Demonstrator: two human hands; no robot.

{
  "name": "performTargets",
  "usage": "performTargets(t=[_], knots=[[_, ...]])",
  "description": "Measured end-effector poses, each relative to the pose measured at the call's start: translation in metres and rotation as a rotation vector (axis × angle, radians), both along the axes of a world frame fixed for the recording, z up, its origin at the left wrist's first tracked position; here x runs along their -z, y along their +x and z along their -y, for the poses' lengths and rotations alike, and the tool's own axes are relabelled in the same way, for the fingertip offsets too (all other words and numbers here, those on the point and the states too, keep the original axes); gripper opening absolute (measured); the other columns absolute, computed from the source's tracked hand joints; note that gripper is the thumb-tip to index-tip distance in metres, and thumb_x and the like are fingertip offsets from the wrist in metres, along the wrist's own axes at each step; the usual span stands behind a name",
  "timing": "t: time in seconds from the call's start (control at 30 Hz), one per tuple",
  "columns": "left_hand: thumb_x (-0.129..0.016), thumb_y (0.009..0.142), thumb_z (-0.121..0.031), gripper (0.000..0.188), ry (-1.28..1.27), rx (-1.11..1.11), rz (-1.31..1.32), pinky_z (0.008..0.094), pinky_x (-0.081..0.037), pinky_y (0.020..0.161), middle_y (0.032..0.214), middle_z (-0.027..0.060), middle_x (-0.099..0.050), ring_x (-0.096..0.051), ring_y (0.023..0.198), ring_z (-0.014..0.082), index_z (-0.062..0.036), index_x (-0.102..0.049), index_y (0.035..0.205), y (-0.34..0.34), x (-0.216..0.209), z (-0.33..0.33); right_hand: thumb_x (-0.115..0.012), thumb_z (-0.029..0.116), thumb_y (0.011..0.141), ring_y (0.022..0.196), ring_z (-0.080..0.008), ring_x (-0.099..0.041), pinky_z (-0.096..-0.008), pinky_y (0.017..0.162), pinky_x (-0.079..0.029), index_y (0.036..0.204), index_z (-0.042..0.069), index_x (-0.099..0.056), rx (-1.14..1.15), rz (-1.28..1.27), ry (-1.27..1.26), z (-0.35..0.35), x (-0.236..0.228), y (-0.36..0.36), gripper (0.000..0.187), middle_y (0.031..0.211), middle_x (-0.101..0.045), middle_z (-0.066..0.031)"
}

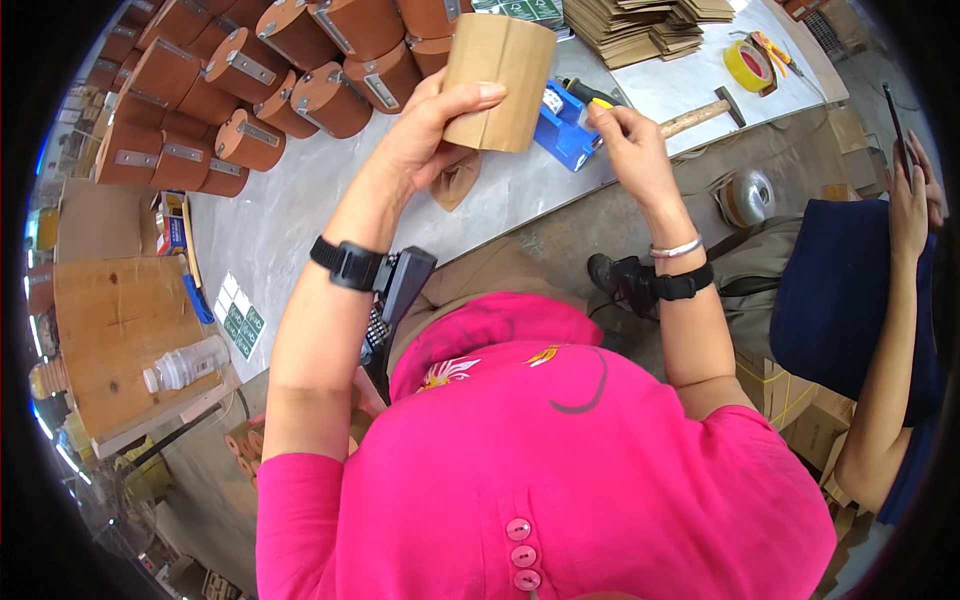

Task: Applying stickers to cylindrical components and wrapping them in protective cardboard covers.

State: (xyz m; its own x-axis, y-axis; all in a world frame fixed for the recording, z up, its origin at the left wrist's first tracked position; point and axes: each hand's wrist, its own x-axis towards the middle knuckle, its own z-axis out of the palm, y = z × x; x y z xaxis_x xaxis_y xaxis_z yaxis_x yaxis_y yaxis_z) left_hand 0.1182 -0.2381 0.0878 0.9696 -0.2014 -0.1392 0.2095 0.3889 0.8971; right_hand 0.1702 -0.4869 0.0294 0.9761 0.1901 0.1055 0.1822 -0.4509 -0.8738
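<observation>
My left hand [425, 130] is closed around a cylinder wrapped in brown cardboard [503, 75], thumb pressed on its near side by the seam. It is held up over the table. My right hand [637, 155] is pinched beside a blue tape dispenser [567, 135]; whatever is between the fingertips is too small to make out. Behind the dispenser lies a black and yellow handle [590, 93], partly covered by my fingers. Under my left hand, a small brown piece [455, 182] rests on the table.
Stacked reddish-brown cylinders with metal strips [245, 70] fill the table's far left. Flat cardboard pieces [630, 35] are piled at the back. A hammer [705, 115] and yellow tape roll [748, 66] lie right. A plastic bottle [188, 363] lies left; another person [850, 300] stands right.
</observation>
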Motion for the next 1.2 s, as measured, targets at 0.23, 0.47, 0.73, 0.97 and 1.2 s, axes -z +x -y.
performTargets(t=[0.23,0.47,0.73,0.97,1.2], knots=[[-0.072,0.084,-0.026,0.058,0.083,0.075,-0.036,0.0348,-0.057,0.084,0.115,0.0127,-0.063,-0.066,0.099,0.0189,0.0041,-0.049,0.129,0.018,0.007,0.013,-0.062,0.040,0.093,0.065,-0.0211,-0.061,-0.0352,0.061,-0.047,0.083,-0.004,-0.072,-0.046,-0.068,0.059,-0.012,-0.001,-0.004,0.046,0.072,-0.064,-0.0152],[-0.072,0.084,-0.026,0.059,0.152,0.111,-0.022,0.0357,-0.057,0.084,0.116,0.0135,-0.062,-0.066,0.101,0.0196,0.0037,-0.048,0.129,0.018,0.002,0.016,-0.068,0.023,0.090,0.059,-0.0096,-0.052,-0.0296,0.053,-0.041,0.076,-0.004,-0.070,-0.066,-0.120,0.153,-0.016,-0.006,-0.004,0.031,0.067,-0.062,-0.0066],[-0.073,0.082,-0.029,0.060,0.291,0.155,-0.046,0.0327,-0.057,0.079,0.112,0.0117,-0.063,-0.066,0.097,0.0178,0.0028,-0.050,0.128,0.020,-0.002,0.011,-0.069,0.019,0.089,0.060,-0.0074,-0.053,-0.0260,0.053,-0.040,0.076,-0.004,-0.068,0.041,-0.031,0.253,-0.001,-0.033,-0.017,0.026,0.067,-0.062,-0.0025],[-0.074,0.082,-0.032,0.060,0.335,0.154,-0.050,0.0305,-0.057,0.072,0.111,0.0114,-0.063,-0.065,0.095,0.0158,0.0025,-0.052,0.126,0.023,0.006,0.011,-0.065,0.017,0.093,0.056,-0.0055,-0.053,-0.0225,0.052,-0.041,0.081,-0.001,-0.065,0.035,-0.348,0.394,0.015,-0.026,-0.037,0.022,0.063,-0.059,-0.0004],[-0.076,0.082,-0.028,0.062,0.320,0.123,0.003,0.0327,-0.058,0.079,0.113,0.0123,-0.063,-0.066,0.097,0.0177,0.0030,-0.051,0.129,0.025,0.014,0.010,-0.064,0.015,0.094,0.057,-0.0073,-0.057,-0.0254,0.051,-0.042,0.084,0.000,-0.065,0.017,-0.178,0.032,0.024,0.008,-0.030,0.018,0.062,-0.060,-0.0012]])
